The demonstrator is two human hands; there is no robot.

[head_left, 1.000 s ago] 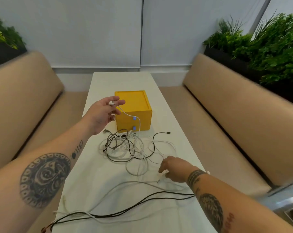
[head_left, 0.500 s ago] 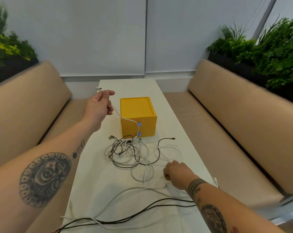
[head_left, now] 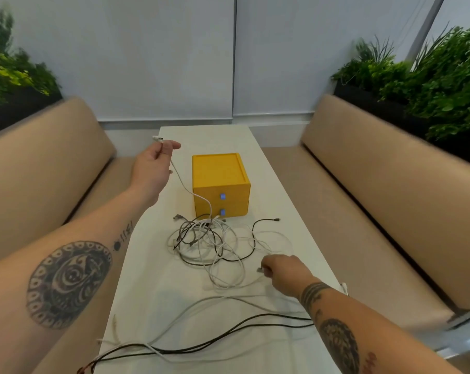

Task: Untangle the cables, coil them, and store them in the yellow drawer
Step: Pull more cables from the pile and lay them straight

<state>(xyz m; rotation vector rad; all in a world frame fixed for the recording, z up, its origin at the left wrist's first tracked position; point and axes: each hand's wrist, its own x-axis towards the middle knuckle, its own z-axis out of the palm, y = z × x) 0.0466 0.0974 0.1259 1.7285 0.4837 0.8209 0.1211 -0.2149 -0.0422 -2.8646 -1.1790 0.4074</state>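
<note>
The left grip (head_left: 154,168) and the right grip (head_left: 285,273) are bare hands on bare forearms, and both forearms are inked with dark tattoos. The left forearm (head_left: 99,233) carries a large round black-grey tattoo (head_left: 69,284), a ring of small oval loops around swirling shapes with an eye-like centre; nearer the wrist sits a small solid black dot with short curved strokes (head_left: 123,235). The right forearm (head_left: 368,323) has a dark patterned band (head_left: 313,292) circling it just behind the wrist, then a dark oval shaded tattoo (head_left: 339,344), with a small reddish mark (head_left: 370,360) beside it.
</note>
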